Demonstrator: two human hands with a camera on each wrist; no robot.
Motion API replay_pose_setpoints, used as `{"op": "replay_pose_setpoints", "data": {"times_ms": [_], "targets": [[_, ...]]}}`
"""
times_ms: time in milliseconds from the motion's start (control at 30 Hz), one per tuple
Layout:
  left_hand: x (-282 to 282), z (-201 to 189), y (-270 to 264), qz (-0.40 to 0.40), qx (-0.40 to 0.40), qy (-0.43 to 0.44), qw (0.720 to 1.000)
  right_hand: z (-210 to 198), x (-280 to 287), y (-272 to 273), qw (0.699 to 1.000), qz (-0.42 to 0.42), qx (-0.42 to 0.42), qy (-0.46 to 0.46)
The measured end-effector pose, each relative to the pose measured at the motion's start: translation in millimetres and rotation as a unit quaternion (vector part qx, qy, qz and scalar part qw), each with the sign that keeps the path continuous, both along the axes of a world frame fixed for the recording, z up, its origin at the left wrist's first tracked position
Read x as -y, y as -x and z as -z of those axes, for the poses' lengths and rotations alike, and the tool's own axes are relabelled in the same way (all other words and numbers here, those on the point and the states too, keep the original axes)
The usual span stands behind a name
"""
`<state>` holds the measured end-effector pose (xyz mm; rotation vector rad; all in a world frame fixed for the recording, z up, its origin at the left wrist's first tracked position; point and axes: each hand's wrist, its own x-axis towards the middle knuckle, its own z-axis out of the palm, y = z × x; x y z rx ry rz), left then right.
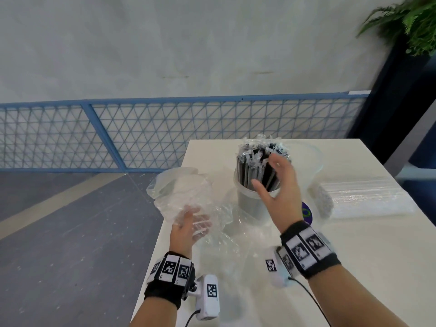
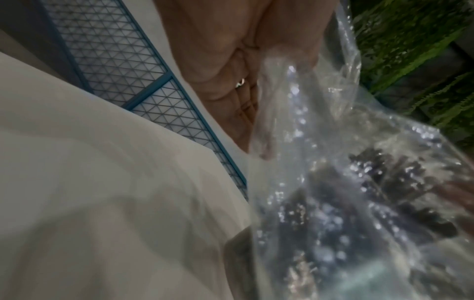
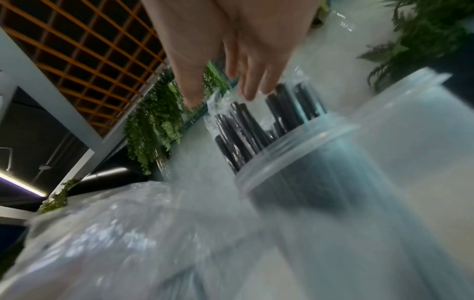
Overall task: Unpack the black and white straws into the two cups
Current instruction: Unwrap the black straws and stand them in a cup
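White table (image 1: pixel 354 267) before blue mesh fence (image 1: pixel 165 133). Crumpled clear bag (image 1: pixel 179 185) sits at the left edge over the left hand (image 1: pixel 188 227), fingers loosely straight beneath it. Wrapped white straws (image 1: pixel 361 197) lie at right. Black straws (image 1: pixel 257 171) stand in the centre cup (image 1: pixel 250 204); right hand (image 1: pixel 280 185) fingers spread beside them, contact unclear.

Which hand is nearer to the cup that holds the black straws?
Right. The right hand is spread open beside the black straws, above the rim of the cup; the left hand is off to its left, at the crumpled plastic bag.
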<state>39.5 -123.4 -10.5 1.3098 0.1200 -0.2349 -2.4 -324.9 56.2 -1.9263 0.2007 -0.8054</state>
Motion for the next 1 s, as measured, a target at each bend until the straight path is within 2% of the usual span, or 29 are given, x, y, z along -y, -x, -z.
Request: {"op": "replay_pose_setpoints", "data": {"times_ms": [67, 167, 267, 333, 400, 433, 500, 533, 600, 633, 667, 700, 733, 800, 900, 967, 1000], "targets": [[-1.7, 5.2, 2.9, -0.016, -0.028, -0.001, 0.999, 17.6, -0.2, 23.8, 0.999, 0.029, 0.018, 0.005], [2.3, 9.8, 8.3, -0.034, -0.056, 0.0, 0.998, 56.4, -3.3, 43.7, 0.99, 0.02, -0.12, -0.071], [12.4, 13.6, 14.5, -0.028, -0.086, 0.014, 0.996, 78.4, -10.8, 53.6, 0.945, -0.072, -0.249, -0.201], [16.2, 18.7, 17.7, -0.02, -0.108, 0.009, 0.994, 83.2, -14.3, 56.2, 0.91, -0.105, -0.284, -0.284], [12.4, 25.8, 18.9, -0.064, -0.106, -0.051, 0.991, 82.8, -13.3, 56.6, 0.902, -0.102, -0.274, -0.319], [7.0, 28.7, 18.5, -0.113, -0.074, -0.113, 0.984, 83.4, -10.7, 56.1, 0.905, -0.095, -0.275, -0.31], [-6.0, 28.1, 16.7, -0.183, 0.045, -0.254, 0.949, 82.1, -6.1, 55.8, 0.907, -0.103, -0.296, -0.281], [-11.9, 27.4, 15.9, -0.186, 0.103, -0.321, 0.923, 81.6, -4.6, 56.4, 0.905, -0.115, -0.309, -0.268], [-18.4, 25.7, 12.8, -0.124, 0.16, -0.466, 0.861, 84.0, -2.7, 57.6, 0.899, -0.133, -0.333, -0.251], [-19.1, 25.5, 11.2, -0.067, 0.158, -0.528, 0.832, 86.0, -2.8, 58.0, 0.897, -0.138, -0.339, -0.248], [-18.8, 25.6, 9.8, -0.012, 0.141, -0.561, 0.816, 87.6, -3.0, 58.6, 0.895, -0.143, -0.346, -0.243], [-18.3, 26.2, 8.6, 0.03, 0.114, -0.563, 0.818, 89.0, -3.4, 58.7, 0.894, -0.148, -0.352, -0.236], [-17.0, 26.1, 7.7, 0.057, 0.089, -0.544, 0.833, 89.7, -3.7, 59.0, 0.894, -0.153, -0.358, -0.223], [-16.5, 29.5, 6.6, 0.055, 0.081, -0.478, 0.873, 90.5, -2.6, 58.5, 0.895, -0.157, -0.365, -0.205], [-23.5, 40.2, 3.0, 0.002, 0.112, -0.478, 0.871, 95.6, 8.1, 57.7, 0.903, -0.123, -0.358, -0.204], [-30.7, 47.4, -1.4, -0.03, 0.084, -0.475, 0.876, 100.0, 15.6, 57.9, 0.906, -0.071, -0.353, -0.223], [-33.0, 50.1, -2.5, -0.039, 0.064, -0.471, 0.879, 101.9, 18.0, 58.1, 0.912, -0.036, -0.353, -0.204]]}}
